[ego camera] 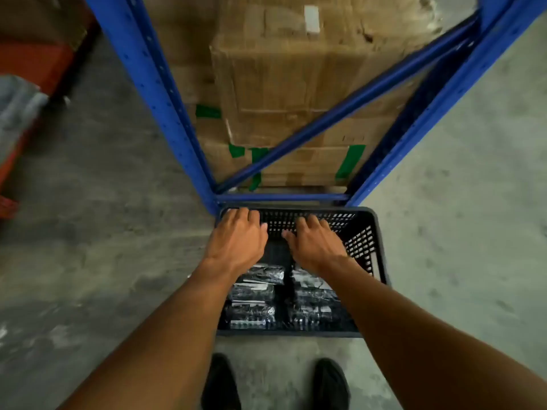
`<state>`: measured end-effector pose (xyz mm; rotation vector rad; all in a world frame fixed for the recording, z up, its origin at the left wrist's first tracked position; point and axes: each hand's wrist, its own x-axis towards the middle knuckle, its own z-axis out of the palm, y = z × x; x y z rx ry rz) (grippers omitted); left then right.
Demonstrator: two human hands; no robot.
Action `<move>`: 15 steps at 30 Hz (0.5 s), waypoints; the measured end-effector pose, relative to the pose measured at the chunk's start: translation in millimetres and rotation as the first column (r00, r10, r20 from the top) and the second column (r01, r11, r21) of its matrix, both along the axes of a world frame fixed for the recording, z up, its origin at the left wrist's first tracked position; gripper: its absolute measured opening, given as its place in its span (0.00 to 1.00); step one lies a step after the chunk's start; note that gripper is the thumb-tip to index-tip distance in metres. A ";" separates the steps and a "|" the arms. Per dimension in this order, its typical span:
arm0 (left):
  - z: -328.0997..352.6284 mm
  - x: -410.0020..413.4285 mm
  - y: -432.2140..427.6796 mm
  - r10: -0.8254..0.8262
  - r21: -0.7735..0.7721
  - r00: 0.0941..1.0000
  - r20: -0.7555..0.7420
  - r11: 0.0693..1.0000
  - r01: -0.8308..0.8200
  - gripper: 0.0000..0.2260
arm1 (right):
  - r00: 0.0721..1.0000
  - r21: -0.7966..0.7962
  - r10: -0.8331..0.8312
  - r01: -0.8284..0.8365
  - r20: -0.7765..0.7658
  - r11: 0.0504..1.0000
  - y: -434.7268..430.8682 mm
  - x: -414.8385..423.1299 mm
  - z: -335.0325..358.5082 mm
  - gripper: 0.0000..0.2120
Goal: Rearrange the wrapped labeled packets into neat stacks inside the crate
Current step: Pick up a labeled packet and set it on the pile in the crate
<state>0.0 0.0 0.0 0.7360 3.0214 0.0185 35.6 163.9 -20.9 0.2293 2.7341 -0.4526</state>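
A black plastic crate [362,247] with perforated lattice walls sits on the rough concrete floor [112,220], just near of a blue steel rack [165,93] holding brown cardboard boxes [284,84] patched with green tape. The wrapped packets [254,294], dark under glossy crinkled film with white label strips too blurred to read, lie in two rows along the crate's near half. The left hand [239,238] and right hand [313,244] reach palm-down over the far half, fingers loosely spread, grasping nothing visible.
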 end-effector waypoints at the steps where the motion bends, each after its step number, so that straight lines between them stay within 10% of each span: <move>1: -27.3 -1.5 -0.3 -0.010 -0.018 1.000 -0.002 1.000 0.010 0.14 | 1.000 0.003 0.005 -0.005 0.009 1.000 -3.1 0.8 -25.8 0.25; 15: -290.8 -65.3 -0.8 0.284 -0.077 0.917 0.282 0.959 -0.273 0.16 | 0.987 -0.085 -0.136 0.143 0.084 0.986 -14.0 -50.7 -284.9 0.23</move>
